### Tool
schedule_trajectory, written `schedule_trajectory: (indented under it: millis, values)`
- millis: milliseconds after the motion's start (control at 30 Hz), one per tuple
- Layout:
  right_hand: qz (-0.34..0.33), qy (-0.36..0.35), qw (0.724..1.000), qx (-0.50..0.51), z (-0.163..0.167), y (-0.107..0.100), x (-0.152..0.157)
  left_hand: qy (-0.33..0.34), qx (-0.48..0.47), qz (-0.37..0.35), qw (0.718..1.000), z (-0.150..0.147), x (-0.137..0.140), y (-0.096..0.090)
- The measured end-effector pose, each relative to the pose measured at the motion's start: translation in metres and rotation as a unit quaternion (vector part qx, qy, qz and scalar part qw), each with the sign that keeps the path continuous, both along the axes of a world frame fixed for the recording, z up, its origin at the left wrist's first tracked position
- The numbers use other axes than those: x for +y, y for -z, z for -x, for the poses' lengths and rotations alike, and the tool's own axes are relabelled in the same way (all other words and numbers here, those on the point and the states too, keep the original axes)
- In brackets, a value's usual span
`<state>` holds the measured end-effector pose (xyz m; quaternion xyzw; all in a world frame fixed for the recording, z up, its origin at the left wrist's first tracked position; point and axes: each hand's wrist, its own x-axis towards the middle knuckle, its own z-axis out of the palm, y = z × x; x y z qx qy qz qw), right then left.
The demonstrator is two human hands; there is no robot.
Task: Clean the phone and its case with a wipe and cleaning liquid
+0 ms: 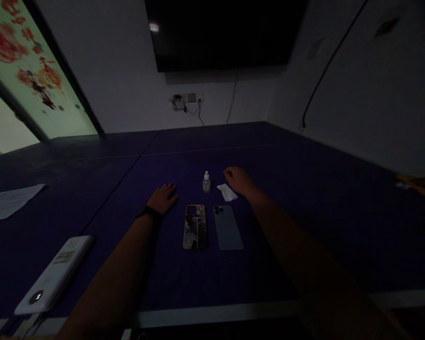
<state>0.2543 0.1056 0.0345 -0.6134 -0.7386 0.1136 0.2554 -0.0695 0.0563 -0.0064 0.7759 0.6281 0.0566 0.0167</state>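
Observation:
My left hand (pixel 163 199) lies palm down on the blue table, fingers spread, with a dark watch band (pixel 149 212) on its wrist. Loosely curled into a fist, my right hand (pixel 238 179) rests on the table just beyond a crumpled white tissue (pixel 227 192); I see nothing in it. Between the hands stands a small clear dropper bottle (pixel 207 183) with a white top. Nearer to me, a patterned phone case (pixel 195 227) lies beside a grey-blue phone (pixel 228 228), its back and cameras facing up. Neither hand touches these things.
A white power bank (pixel 55 274) with a lit display and a cable lies at the near left. Printed paper sheets (pixel 12 203) are at the far left. The blue table (pixel 205 283) meets a wall with sockets (pixel 187 98) and a dark screen (pixel 226 33).

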Motion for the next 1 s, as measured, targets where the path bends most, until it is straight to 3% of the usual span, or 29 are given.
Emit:
schedule_trajectory:
  millis: [300, 500, 700, 833, 1000]
  values:
    - [0.157, 0.05, 0.986, 0.014, -0.02, 0.032, 0.002, 0.013, -0.03, -0.006, 0.999, 0.003, 0.002, 0.005]
    - [0.151, 0.035, 0.968, 0.198, -0.015, 0.036, 0.012, 0.011, -0.066, -0.027, 0.997, 0.006, 0.004, 0.009]
    - [0.124, 0.025, 0.887, 0.445, 0.0, 0.054, 0.016, 0.017, -0.144, -0.062, 0.987, -0.005, -0.007, -0.001]
    - [0.147, -0.005, 0.832, 0.535, 0.005, 0.065, 0.015, 0.027, -0.229, -0.074, 0.97, -0.027, -0.008, -0.025]
    - [0.149, -0.031, 0.787, 0.598, 0.003, 0.069, 0.017, 0.07, -0.316, -0.049, 0.945, -0.067, 0.019, -0.057]
